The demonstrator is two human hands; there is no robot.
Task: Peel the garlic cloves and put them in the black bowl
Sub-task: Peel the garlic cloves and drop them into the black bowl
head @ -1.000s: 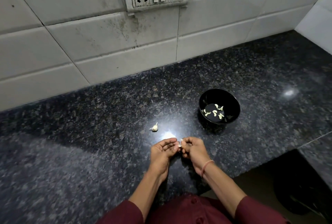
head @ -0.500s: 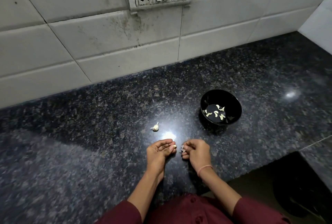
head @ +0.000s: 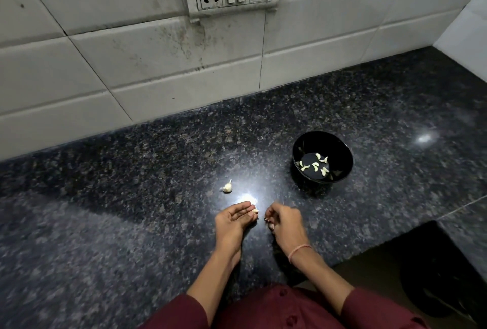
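Maroon buttoned top [head: 283, 302], sleeves [head: 179, 313] ending at the forearms, thin pink band [head: 299, 249] around the right wrist

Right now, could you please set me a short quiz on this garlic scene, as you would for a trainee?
1. True or false: the bowl is empty.
2. Multiple choice: the left hand holds in its grip A) a knife, B) a clove, C) nothing.
3. Fill in: the loose garlic on the counter lies to the bowl's ____.
Key: 1 false, peeled cloves lie in it; 2 B; 3 left.
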